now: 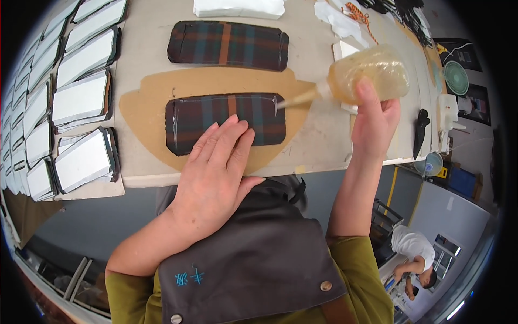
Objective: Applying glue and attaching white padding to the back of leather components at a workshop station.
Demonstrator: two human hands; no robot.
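A dark plaid panel with rounded corners and an orange stripe lies on a tan card sheet at the table's near edge. Flat on the panel's front part rests my left hand, its fingers stretched out. My right hand grips a translucent yellowish squeeze bottle, tilted so that its long nozzle points left. The nozzle tip is at the panel's right end, beside a thin whitish glue-like line. Another line of the same kind runs along the left end. A second plaid panel lies just beyond.
Stacks of white-topped, dark-edged pieces fill the table's left side. A white block lies at the back, near crumpled white paper and orange cord. A black object sits at the right edge. Another person works at far right.
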